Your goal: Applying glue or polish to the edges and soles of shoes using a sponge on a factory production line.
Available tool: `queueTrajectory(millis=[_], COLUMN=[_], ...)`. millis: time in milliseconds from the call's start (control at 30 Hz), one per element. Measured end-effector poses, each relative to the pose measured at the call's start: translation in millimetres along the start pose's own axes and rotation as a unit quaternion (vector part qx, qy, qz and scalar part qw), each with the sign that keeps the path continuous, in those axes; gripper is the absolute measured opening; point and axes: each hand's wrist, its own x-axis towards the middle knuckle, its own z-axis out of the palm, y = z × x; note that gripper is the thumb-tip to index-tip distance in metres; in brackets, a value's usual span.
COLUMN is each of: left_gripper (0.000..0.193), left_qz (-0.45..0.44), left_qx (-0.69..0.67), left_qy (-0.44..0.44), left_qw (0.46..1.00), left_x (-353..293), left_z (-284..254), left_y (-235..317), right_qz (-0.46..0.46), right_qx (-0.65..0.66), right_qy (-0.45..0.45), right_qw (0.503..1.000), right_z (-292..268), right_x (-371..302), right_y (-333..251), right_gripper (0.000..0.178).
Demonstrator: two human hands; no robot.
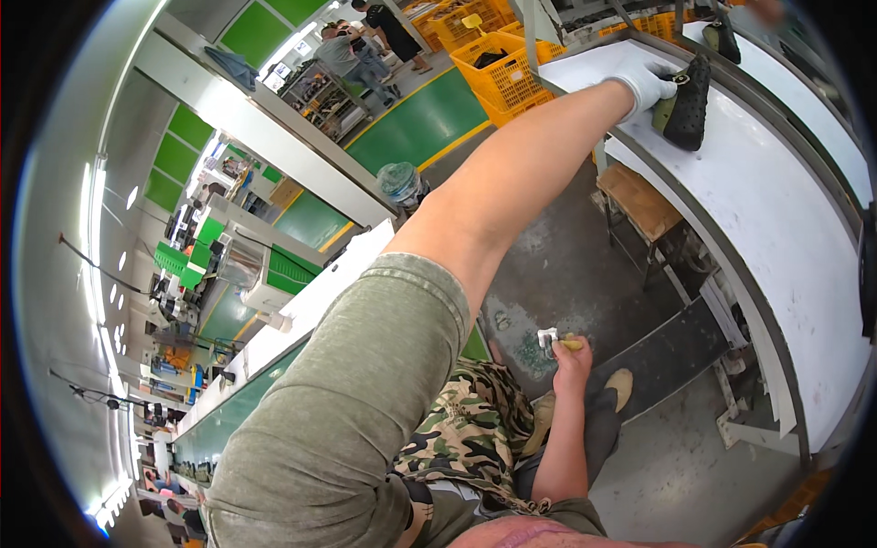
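My left arm reaches far across to the upper right, and my left hand (644, 86) wears a white glove. Its fingers are closed on a shoe (689, 108) that is black and olive green, its studded dark sole turned to the right. The shoe is at the white worktable (749, 210), near a dark rail. Lower down, in front of my body, my bare right hand (573, 363) grips a small brush (567, 344) by its yellow handle. The brush has a white head, whose bristles are too small to make out. It is held over the floor, apart from the shoe.
Another dark shoe (722, 42) is beyond the rail. Yellow crates (502, 78) stand behind the table's far end. A wooden stool (639, 196) is beside the table, and a dark plank (662, 370) lies below. Several people (343, 57) are in the background.
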Motion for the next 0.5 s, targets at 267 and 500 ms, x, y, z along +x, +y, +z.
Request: queueTrajectory(millis=[267,500], left_gripper=[0.038,0.050], left_qz=[-0.040,0.193], left_qx=[0.216,0.236], left_qy=[0.068,-0.079], left_qw=[0.973,0.949], left_x=[-68.1,-343.9], left_z=[9.1,-59.8], left_y=[48.5,87.3], right_qz=[0.000,0.060], right_qx=[-0.040,-0.055], right_qy=[0.009,0.038], right_qw=[0.999,0.996], right_z=[-8.1,-16.6], right_x=[2.4,1.5], right_y=[-1.3,9.1], right_gripper=[0.025,0.020])
